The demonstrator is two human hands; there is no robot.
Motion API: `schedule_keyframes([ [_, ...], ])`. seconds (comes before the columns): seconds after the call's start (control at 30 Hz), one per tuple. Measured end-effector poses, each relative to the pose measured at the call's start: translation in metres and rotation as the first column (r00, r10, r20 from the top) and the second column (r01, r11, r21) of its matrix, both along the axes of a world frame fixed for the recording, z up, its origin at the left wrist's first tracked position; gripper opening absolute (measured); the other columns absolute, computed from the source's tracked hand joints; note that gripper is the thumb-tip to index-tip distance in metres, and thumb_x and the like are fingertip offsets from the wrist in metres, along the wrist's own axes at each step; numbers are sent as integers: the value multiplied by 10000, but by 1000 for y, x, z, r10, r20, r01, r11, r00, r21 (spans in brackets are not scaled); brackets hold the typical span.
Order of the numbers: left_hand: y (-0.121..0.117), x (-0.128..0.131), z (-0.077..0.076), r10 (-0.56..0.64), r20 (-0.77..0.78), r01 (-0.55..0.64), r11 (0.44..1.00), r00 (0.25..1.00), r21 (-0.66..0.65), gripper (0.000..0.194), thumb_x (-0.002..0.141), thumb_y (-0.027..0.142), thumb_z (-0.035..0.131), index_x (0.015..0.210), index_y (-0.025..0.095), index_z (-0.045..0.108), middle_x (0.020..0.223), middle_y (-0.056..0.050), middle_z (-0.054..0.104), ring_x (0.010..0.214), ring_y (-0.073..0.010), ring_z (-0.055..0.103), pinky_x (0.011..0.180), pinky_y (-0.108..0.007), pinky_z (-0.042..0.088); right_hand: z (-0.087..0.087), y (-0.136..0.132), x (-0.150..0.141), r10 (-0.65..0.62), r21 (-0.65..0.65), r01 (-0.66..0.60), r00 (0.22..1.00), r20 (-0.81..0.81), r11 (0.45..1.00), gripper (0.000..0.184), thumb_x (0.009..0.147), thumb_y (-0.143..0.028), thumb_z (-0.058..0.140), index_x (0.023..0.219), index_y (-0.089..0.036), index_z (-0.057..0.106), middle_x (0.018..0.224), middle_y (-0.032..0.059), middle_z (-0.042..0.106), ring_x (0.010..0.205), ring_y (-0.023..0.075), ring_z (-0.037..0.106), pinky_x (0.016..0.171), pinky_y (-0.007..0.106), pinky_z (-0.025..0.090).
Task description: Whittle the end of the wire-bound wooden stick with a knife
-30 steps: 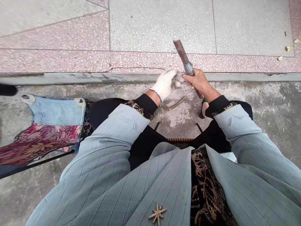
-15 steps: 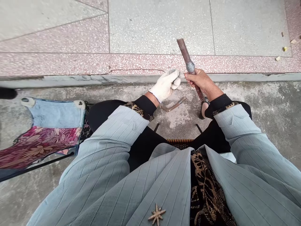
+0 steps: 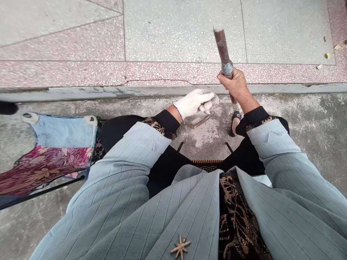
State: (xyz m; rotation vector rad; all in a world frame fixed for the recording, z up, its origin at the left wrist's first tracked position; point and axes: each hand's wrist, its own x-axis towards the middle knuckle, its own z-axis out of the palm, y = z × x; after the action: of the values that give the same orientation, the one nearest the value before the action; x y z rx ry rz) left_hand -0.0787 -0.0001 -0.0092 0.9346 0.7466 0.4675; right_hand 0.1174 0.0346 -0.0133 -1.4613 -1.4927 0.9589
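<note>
Brown stick (image 3: 222,47), held tilted, top leaning left, silvery wire (image 3: 227,68) coiled around its middle

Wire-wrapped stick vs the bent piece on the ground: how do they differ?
Place: wire-wrapped stick is gripped in the right hand; bent piece lies on the concrete.
Shape: wire-wrapped stick looks roughly straight and thicker; bent piece is angled and thinner.
Wrap: wire-wrapped stick carries a silvery coil; none shows on the bent piece.
Shared: both look brownish.

From my remote seat, I can read no text, label, brand, number or sign on anything here.
</note>
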Motion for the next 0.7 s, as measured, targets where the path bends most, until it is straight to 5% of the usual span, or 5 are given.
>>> schedule_keyframes([
  [0.17, 3, 0, -8, 53, -8, -54, 997, 999, -46, 254, 987, 291, 593, 816, 123, 677, 564, 29, 530, 426, -45, 436, 535, -196, 494, 11, 6, 20, -32, 131, 20, 995, 94, 991, 403, 828, -586, 717, 808, -202, 592, 725, 12, 518, 764, 181, 585, 683, 311, 483],
  [0.37, 7, -2, -17, 151, -57, -152, 988, 987, -6, 183, 977, 198, 588, 833, 115, 665, 621, 26, 560, 441, -31, 439, 515, -175, 471, 15, 5, 46, -26, 220, -19, 980, 199, 975, 287, 827, -435, 744, 775, -196, 594, 721, -4, 496, 828, 199, 589, 759, 355, 506],
  [0.53, 6, -8, -13, 141, -80, -138, 990, 987, 43, 205, 966, 248, 592, 810, 136, 661, 516, 73, 423, 386, -35, 325, 533, -211, 510, 24, -1, 64, -23, 249, -51, 959, 284, 967, 251, 819, -362, 748, 757, -202, 566, 733, 8, 514, 856, 216, 589, 798, 380, 512],
  [0.7, 0, -11, -1, 41, 16, -41, 999, 999, -20, 244, 939, 296, 625, 743, 151, 633, 459, 98, 288, 382, -33, 227, 460, -185, 406, 27, -1, 80, -62, 280, -67, 901, 430, 958, 343, 844, -402, 749, 714, -225, 485, 764, 34, 567, 850, 234, 589, 830, 402, 509],
])
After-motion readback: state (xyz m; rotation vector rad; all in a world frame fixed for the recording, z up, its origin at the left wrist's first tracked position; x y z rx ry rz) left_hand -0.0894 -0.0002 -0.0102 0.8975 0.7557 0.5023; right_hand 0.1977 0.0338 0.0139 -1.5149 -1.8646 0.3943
